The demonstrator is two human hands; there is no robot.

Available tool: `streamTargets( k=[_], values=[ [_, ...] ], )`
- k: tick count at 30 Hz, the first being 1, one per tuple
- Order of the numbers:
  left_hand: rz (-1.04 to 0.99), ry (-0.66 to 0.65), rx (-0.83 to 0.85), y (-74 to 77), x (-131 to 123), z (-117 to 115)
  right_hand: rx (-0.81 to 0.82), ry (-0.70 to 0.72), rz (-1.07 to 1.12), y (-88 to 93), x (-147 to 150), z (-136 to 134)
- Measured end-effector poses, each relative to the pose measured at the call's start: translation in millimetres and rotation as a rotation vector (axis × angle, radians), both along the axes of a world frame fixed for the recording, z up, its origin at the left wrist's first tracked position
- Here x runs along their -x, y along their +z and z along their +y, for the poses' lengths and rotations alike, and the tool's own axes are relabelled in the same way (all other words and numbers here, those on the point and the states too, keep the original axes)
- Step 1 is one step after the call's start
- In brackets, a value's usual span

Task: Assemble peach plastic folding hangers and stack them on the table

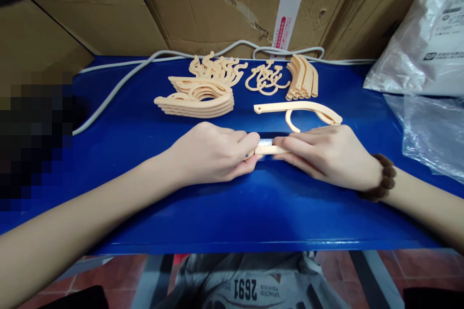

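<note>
Both my hands meet at the middle of a blue table (pixel 224 212). My left hand (pixel 213 152) and my right hand (pixel 322 154) are closed, pinching the two ends of a short peach plastic piece (pixel 266 148) with a small silvery bit on it. Just behind my right hand lies a peach hanger part (pixel 297 108) with a curved hook. Farther back are a stack of hanger bodies (pixel 197 99), a heap of loose hooks (pixel 264 78) and a row of curved arms (pixel 302 77).
Cardboard boxes (pixel 224 5) stand along the back edge. A white cable (pixel 119 84) runs across the back left of the table. Plastic bags (pixel 424 43) lie at the right. A blurred patch covers the left.
</note>
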State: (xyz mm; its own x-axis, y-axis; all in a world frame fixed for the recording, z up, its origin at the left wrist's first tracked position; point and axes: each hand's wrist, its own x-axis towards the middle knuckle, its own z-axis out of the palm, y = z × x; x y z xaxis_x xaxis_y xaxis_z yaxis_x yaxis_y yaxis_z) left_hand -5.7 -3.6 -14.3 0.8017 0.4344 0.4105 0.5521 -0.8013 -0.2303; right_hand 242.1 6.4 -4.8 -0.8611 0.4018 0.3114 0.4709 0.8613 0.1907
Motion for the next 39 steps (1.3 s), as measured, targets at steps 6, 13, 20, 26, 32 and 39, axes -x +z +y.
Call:
streamTargets(
  k=[6, 13, 20, 26, 32, 39],
  values=[
    [0.011, 0.047, -0.007, -0.6, -2.0, -0.6, 0.007, -0.012, 0.007, -0.9, 1.0, 2.0],
    [0.016, 0.127, 0.019, -2.4, -6.9, -2.6, 0.028, -0.078, -0.015, -3.4, 0.4, 3.7],
    [-0.008, 0.144, 0.033, -2.0, -4.9, -2.4, -0.024, -0.060, 0.039, 6.1, -3.2, 5.6],
    [-0.012, 0.153, 0.024, -1.7, -0.8, 0.1, -0.065, -0.198, 0.198, 14.4, -10.5, 12.3],
    [-0.022, 0.154, 0.014, -0.2, 1.5, 1.0, -0.012, -0.174, 0.217, 9.5, -15.7, 22.9],
    [-0.024, 0.031, 0.117, -0.3, 2.4, 1.4, 0.083, -0.132, 0.096, 4.9, -14.4, 28.4]
  ],
)
